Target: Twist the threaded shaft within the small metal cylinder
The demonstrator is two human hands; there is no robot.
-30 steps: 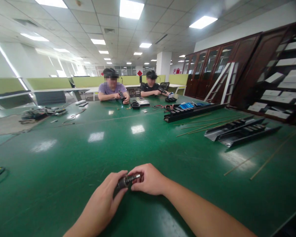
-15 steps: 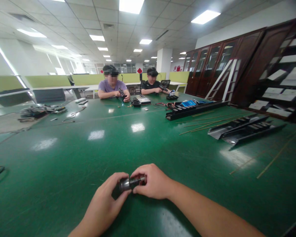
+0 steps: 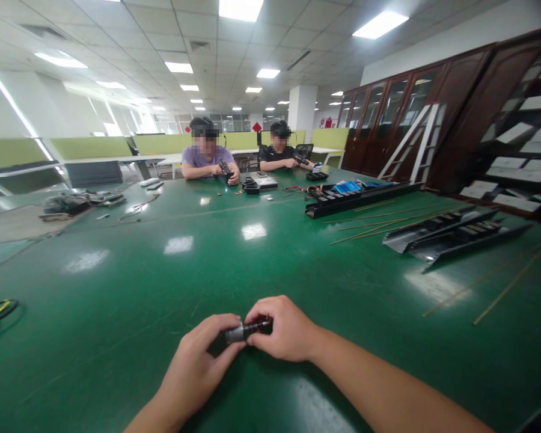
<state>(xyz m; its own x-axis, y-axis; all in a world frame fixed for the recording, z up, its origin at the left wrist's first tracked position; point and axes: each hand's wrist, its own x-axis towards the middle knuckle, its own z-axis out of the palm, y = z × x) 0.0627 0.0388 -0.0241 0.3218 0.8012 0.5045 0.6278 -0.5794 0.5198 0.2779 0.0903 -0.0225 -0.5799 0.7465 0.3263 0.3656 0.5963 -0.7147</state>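
Observation:
A dark, shiny cylindrical metal part (image 3: 235, 334) with a narrower stepped shaft lies level between my hands, just above the green table. My left hand (image 3: 202, 352) is closed around its thick end, thumb below and fingers on top. At the shaft end, my right hand (image 3: 285, 329) pinches with thumb and fingers, so the tip is partly hidden. The fingertips of the two hands almost meet at the middle of the part.
Black metal channels (image 3: 455, 234) and thin rods (image 3: 388, 224) lie to the right on the green table (image 3: 162, 288). A black and yellow cable (image 3: 0, 310) is at the left edge. Across the table, two people (image 3: 205, 156) hold dark power tools. A stepladder (image 3: 421, 144) stands by the cabinets.
My right hand has shifted slightly right, and the metal part has turned more level, with less of its shaft tip showing. My left hand keeps its grip. The camera view has tilted a little.

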